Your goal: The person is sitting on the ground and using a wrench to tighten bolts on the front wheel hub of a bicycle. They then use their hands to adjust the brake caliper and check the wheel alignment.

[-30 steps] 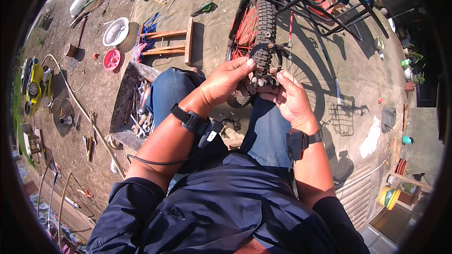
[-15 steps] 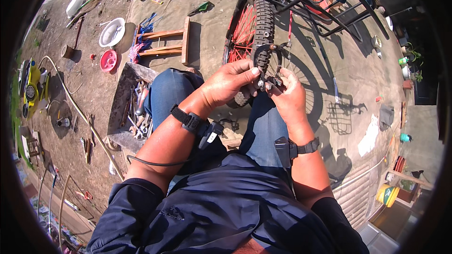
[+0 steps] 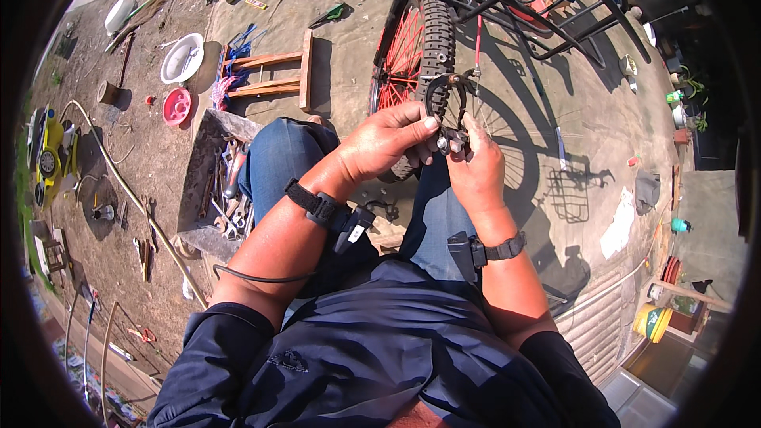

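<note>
A black bicycle brake caliper arches across the knobbly tyre of a bike wheel with red spokes. From the left, my left hand pinches the lower end of the caliper, thumb on top near a silver bolt. Opposite it, my right hand is closed at the caliper's other end, its fingertips around a small metal part. The exact shape of that part is hidden by the fingers. Both hands almost meet above my knees.
A black tubular rack juts out above the wheel. Left of my knee sits a metal tray full of wrenches. Beyond it are a wooden stool, a white basin and a pink bowl.
My right hand has shifted slightly left, with its fingers closer to the lower end of the caliper. The left hand keeps its grip. The whole view has drifted a little.
</note>
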Tool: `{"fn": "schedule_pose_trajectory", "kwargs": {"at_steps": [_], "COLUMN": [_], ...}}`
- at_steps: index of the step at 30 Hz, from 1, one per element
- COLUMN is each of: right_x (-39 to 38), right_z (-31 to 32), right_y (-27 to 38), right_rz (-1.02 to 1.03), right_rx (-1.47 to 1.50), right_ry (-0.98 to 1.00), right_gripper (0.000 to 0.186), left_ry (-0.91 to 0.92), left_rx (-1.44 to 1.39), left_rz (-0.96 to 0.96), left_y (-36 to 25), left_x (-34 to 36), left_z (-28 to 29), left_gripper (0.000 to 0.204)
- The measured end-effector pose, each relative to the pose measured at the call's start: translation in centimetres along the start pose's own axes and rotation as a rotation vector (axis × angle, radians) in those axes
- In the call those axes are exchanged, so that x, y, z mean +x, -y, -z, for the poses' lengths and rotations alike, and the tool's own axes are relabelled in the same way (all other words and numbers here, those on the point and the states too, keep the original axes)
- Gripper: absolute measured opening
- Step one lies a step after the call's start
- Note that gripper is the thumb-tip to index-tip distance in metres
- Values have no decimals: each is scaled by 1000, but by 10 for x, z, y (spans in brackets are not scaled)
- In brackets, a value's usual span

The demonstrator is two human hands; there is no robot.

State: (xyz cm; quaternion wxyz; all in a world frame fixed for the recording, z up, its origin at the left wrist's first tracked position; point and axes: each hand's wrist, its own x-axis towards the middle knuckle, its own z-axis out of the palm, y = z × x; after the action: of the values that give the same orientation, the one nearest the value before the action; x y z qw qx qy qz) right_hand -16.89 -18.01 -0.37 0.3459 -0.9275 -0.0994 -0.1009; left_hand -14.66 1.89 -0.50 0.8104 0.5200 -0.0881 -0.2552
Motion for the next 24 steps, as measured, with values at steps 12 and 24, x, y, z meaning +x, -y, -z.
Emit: {"fn": "schedule_pose_trajectory", "kwargs": {"at_steps": [12, 24], "right_x": [-2, 1], "right_z": [-3, -2], "right_y": [-3, -1], "right_rz": [-24, -352], "right_rx": [0, 541], "right_ry": [-44, 75], "right_gripper": [49, 59], "left_ry": [51, -9], "left_rx": [9, -43], "left_rz": [37, -1], "left_y": [-1, 4], "left_x": [-1, 0], "left_z": [1, 1], "left_gripper": [25, 27]}}
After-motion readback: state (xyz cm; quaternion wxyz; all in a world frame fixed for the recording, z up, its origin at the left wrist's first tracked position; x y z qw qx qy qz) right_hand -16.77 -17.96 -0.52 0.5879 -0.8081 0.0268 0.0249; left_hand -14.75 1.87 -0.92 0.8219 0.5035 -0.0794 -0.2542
